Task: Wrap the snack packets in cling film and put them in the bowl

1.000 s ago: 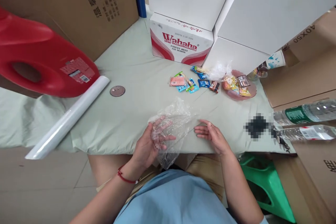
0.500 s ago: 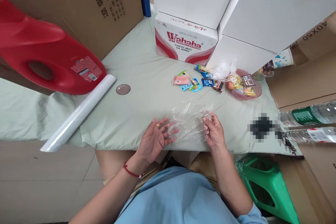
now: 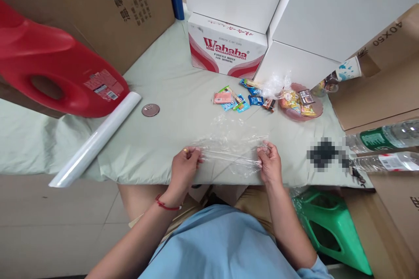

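Observation:
Stretched between my two hands is a thin, crinkled sheet of clear plastic film (image 3: 231, 150), just above the front part of the cloth-covered table (image 3: 183, 96). My left hand (image 3: 186, 165) pinches its left edge between thumb and fingers. At the right edge, my right hand (image 3: 270, 163) grips it the same way. The film's near edge is pulled into taut strands, while its far part spreads loosely. Beyond it lie several small wrapped snacks (image 3: 223, 98). A pink bowl (image 3: 301, 115) with more wrapped snacks stands to the right, a crumpled clear plastic piece (image 3: 275, 85) beside it.
A white roll (image 3: 98, 137) lies at the left near a large red jug (image 3: 65, 65). A round metal lid (image 3: 150, 110) rests nearby. A Wahaba-style water carton (image 3: 227, 48) stands at the back. Plastic bottles (image 3: 376, 139) lie right; a green stool (image 3: 330, 222) is below.
My left hand, open with spread fingers before, has closed on the film's left edge. The film is now drawn out sideways between both hands. My right hand keeps its grip.

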The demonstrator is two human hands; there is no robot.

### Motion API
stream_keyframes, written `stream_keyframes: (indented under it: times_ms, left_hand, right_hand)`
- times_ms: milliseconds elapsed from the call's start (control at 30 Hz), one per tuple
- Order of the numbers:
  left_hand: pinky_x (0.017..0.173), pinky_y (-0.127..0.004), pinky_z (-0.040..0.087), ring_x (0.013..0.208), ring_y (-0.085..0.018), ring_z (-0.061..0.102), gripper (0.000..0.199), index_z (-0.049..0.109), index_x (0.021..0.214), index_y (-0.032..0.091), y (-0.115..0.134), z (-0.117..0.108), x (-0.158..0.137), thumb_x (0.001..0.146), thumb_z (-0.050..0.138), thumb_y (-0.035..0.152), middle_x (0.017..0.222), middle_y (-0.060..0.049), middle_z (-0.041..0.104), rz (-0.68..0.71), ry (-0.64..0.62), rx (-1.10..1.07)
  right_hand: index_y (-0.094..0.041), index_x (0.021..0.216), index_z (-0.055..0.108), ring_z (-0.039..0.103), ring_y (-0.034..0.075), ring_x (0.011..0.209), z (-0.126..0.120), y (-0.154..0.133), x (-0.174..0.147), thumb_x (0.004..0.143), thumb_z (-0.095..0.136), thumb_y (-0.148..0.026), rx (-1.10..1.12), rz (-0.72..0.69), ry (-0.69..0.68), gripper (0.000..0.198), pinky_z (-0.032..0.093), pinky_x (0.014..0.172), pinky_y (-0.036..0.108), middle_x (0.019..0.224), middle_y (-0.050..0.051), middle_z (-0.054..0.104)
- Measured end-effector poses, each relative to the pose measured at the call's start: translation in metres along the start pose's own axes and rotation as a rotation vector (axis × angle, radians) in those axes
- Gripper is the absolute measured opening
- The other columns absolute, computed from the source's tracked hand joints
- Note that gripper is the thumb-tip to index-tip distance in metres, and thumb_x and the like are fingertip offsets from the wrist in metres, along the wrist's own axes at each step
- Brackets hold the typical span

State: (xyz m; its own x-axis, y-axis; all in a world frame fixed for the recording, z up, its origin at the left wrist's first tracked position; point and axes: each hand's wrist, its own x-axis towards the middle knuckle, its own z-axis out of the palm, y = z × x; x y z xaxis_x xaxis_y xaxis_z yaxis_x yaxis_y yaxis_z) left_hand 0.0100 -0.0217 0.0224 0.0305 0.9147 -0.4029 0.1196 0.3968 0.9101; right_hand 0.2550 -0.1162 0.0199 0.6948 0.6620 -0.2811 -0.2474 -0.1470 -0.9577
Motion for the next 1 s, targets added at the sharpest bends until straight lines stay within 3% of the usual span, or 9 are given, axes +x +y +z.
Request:
stream_keyframes:
  times_ms: [200, 367, 433, 500, 567, 633, 800, 900, 1000]
  left_hand:
    - [0.052, -0.024, 0.039, 0.062, -0.015, 0.059, 0.048, 0.060, 0.086, 0.019, -0.002, -0.032, -0.011, 0.066, 0.080, 0.058, 0.079, -0.001, 0.065, -0.122, -0.011, -0.065]
    - [0.078, -0.032, 0.052, 0.092, -0.023, 0.063, 0.037, 0.064, 0.106, 0.025, 0.023, -0.052, -0.033, 0.082, 0.075, 0.051, 0.104, -0.005, 0.066, 0.278, 0.354, 0.257]
    - [0.095, -0.039, 0.052, 0.101, -0.028, 0.064, 0.029, 0.071, 0.101, 0.026, 0.043, -0.048, -0.033, 0.084, 0.074, 0.049, 0.107, -0.008, 0.068, 0.425, 0.229, 0.341]
    - [0.109, -0.046, 0.048, 0.114, -0.033, 0.064, 0.027, 0.076, 0.099, 0.026, 0.057, -0.035, -0.021, 0.087, 0.071, 0.050, 0.109, -0.011, 0.073, 0.549, -0.110, 0.428]
    - [0.119, -0.053, 0.040, 0.130, -0.034, 0.060, 0.034, 0.077, 0.110, 0.026, 0.060, -0.017, 0.001, 0.094, 0.060, 0.050, 0.127, -0.012, 0.074, 0.708, -0.454, 0.649]
    - [0.126, -0.058, 0.030, 0.146, -0.034, 0.051, 0.045, 0.071, 0.132, 0.024, 0.050, 0.001, 0.027, 0.100, 0.050, 0.048, 0.150, -0.013, 0.064, 0.803, -0.595, 0.842]
    - [0.129, -0.067, 0.015, 0.159, -0.033, 0.036, 0.060, 0.043, 0.163, 0.022, 0.008, 0.021, 0.055, 0.108, 0.034, 0.044, 0.171, -0.016, 0.040, 0.816, -0.489, 1.123]
    - [0.129, -0.066, 0.010, 0.159, -0.034, 0.035, 0.061, 0.041, 0.165, 0.023, -0.004, 0.020, 0.046, 0.108, 0.035, 0.047, 0.174, -0.016, 0.033, 0.882, -0.399, 1.139]
    - [0.129, -0.067, 0.009, 0.158, -0.035, 0.038, 0.064, 0.037, 0.167, 0.024, -0.004, 0.018, 0.041, 0.108, 0.037, 0.049, 0.174, -0.016, 0.032, 0.869, -0.350, 1.129]
  right_hand:
    - [-0.027, 0.117, 0.054, 0.039, 0.006, 0.046, -0.002, 0.012, 0.008, 0.070, 0.086, -0.048, -0.042, -0.005, -0.009, 0.061, 0.028, 0.037, 0.022, 0.090, -0.005, 0.060]
    - [-0.026, 0.112, 0.058, 0.038, 0.005, 0.045, -0.002, 0.007, 0.012, 0.071, 0.084, -0.046, -0.038, -0.009, -0.062, 0.052, 0.027, 0.036, 0.021, 0.089, -0.006, 0.058]
    - [-0.026, 0.110, 0.059, 0.039, 0.004, 0.043, -0.001, 0.005, 0.015, 0.072, 0.083, -0.045, -0.057, 0.013, -0.127, 0.049, 0.024, 0.035, 0.020, 0.088, -0.006, 0.059]
    - [-0.025, 0.108, 0.061, 0.039, 0.004, 0.042, -0.001, 0.003, 0.018, 0.073, 0.083, -0.046, -0.101, 0.043, -0.221, 0.047, 0.024, 0.035, 0.020, 0.086, -0.006, 0.059]
    - [-0.023, 0.107, 0.063, 0.039, 0.004, 0.042, -0.001, 0.001, 0.023, 0.073, 0.083, -0.046, -0.145, 0.057, -0.300, 0.046, 0.025, 0.035, 0.020, 0.085, -0.005, 0.061]
    - [-0.022, 0.108, 0.064, 0.042, 0.005, 0.045, -0.002, -0.004, 0.028, 0.072, 0.085, -0.047, -0.139, 0.030, -0.281, 0.048, 0.031, 0.038, 0.020, 0.085, -0.004, 0.062]
    - [-0.032, 0.132, 0.055, 0.073, 0.018, 0.086, -0.015, -0.013, 0.027, 0.073, 0.087, -0.060, 0.116, -0.019, -0.092, 0.073, 0.062, 0.073, 0.034, 0.120, 0.004, 0.066]
    - [-0.040, 0.151, 0.042, 0.075, 0.022, 0.096, -0.019, -0.009, 0.011, 0.068, 0.093, -0.057, 0.122, 0.068, -0.219, 0.099, 0.065, 0.081, 0.042, 0.142, 0.009, 0.059]
    - [-0.041, 0.160, 0.030, 0.074, 0.020, 0.082, -0.021, -0.003, -0.005, 0.065, 0.098, -0.049, 0.032, 0.146, -0.377, 0.117, 0.064, 0.074, 0.041, 0.134, 0.011, 0.067]
